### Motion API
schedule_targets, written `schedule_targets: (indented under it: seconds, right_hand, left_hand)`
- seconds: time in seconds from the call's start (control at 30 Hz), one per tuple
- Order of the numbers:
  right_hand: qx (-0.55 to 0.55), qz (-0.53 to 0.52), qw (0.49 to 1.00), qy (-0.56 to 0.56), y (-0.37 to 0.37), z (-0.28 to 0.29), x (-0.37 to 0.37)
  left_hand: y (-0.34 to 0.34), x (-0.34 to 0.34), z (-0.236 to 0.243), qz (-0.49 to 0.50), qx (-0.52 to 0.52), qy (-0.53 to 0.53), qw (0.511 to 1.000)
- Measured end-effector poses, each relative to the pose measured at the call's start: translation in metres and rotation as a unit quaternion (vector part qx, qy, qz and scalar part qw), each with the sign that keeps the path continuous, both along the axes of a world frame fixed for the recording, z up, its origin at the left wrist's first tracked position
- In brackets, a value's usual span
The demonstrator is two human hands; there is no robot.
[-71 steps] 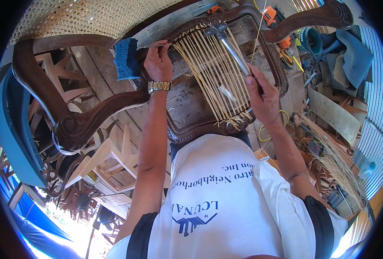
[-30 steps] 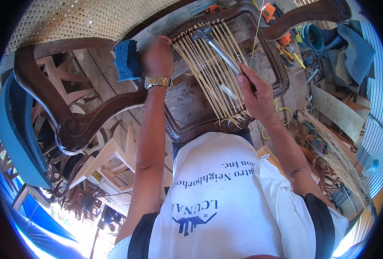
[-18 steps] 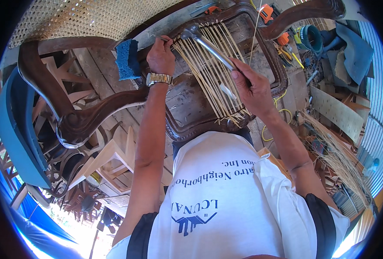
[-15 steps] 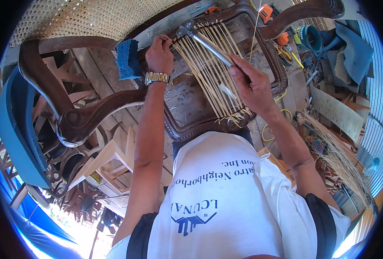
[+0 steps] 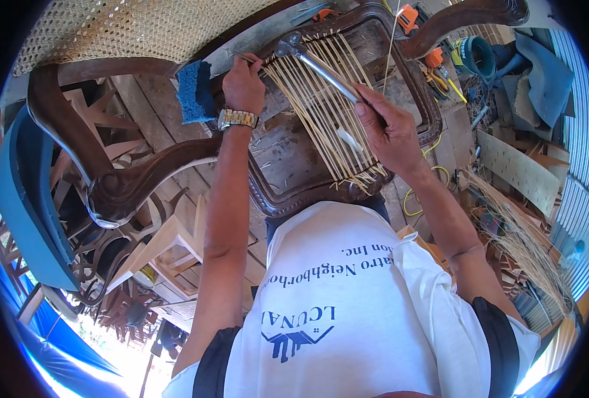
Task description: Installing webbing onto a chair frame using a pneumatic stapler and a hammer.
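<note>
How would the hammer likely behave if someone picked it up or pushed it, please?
The hammer would probably feel head-heavy, since its thick head tops a slimmer shaft. It should stay stiff, as the shaft looks like straight, shiny metal. Pushed on a flat surface, it might pivot rather than roll freely, because the head juts out sideways.

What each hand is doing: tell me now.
Left hand: fingers pinched closed beside the cane strands; anything between them is too small to tell.
Right hand: closed, holding the hammer by its handle.
</note>
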State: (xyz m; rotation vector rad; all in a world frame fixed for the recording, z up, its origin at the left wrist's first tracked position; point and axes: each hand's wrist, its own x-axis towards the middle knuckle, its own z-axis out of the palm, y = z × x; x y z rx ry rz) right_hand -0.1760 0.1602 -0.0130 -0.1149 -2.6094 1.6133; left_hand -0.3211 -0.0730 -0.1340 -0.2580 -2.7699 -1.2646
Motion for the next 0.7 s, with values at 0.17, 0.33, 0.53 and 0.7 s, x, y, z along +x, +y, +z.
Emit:
schedule_targets:
  seconds: [0.17, 0.33, 0.53, 0.7]
  right_hand:
    - [0.004, 0.005, 1.0, -0.015, 0.002, -0.001, -0.002]
    - [-0.006, -0.008, 1.0, 0.028, -0.001, -0.007, -0.004]
    - [0.006, 0.012, 0.999, 0.03, -0.003, -0.009, -0.006]
    - [0.012, 0.014, 0.999, 0.04, -0.007, -0.007, -0.009]
  left_hand:
    - [-0.005, -0.005, 0.0, 0.002, 0.071, -0.038, 0.997]
    - [-0.006, -0.01, 0.006, -0.035, -0.044, -0.041, 0.998]
    - [-0.002, -0.005, 0.004, -0.061, -0.128, 0.001, 0.99]
    - [-0.002, 0.004, -0.004, -0.048, -0.121, 0.063, 0.99]
